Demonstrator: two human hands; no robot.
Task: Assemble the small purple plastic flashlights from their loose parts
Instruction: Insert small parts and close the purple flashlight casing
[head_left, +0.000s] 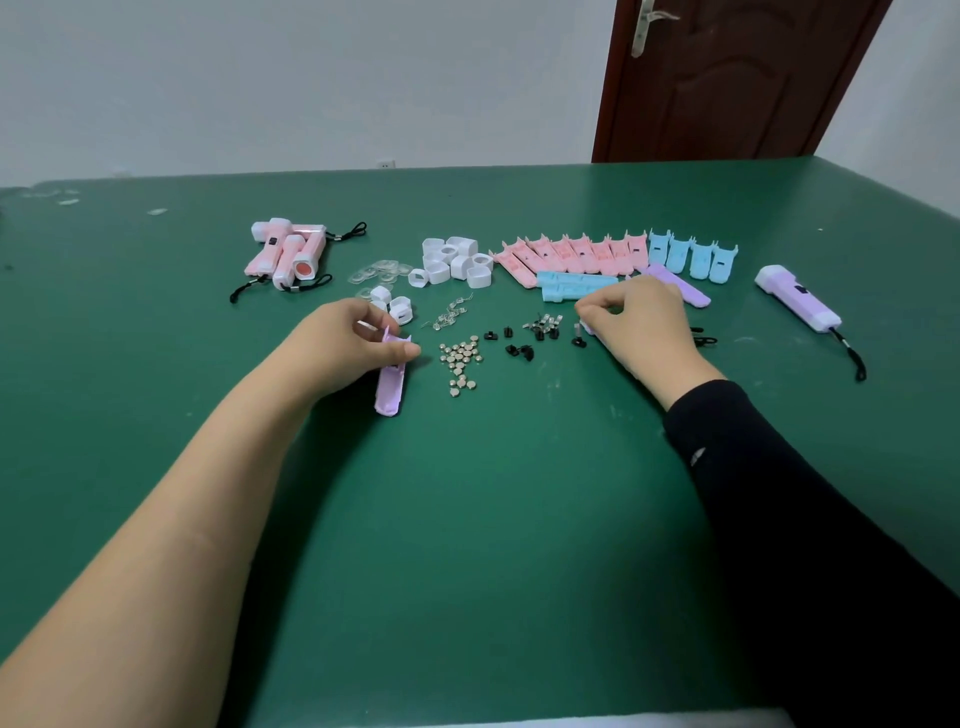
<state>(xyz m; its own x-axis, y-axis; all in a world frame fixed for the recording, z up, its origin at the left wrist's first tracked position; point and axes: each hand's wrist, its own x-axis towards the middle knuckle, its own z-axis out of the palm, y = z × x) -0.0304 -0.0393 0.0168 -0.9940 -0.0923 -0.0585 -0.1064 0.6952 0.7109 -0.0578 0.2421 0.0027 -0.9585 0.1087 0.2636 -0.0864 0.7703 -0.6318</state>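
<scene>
My left hand (358, 340) grips a purple flashlight shell half (390, 382) near its forked end, the body pointing toward me on the green table (493, 519). My right hand (639, 325) is curled over the table, its fingertips pinching a small part at about (584, 327); what the part is cannot be made out. Two purple shell halves (680, 285) lie just behind the right hand. A finished purple flashlight (797, 297) with a black strap lies at the far right.
Between the hands lie button batteries (460, 364), black switch pieces (519, 351), metal contacts (545, 323) and wire springs (449, 316). Behind them are white caps (452, 260), clear lenses (379, 270), pink shells (571, 254), blue shells (693, 254) and finished pink flashlights (288, 254).
</scene>
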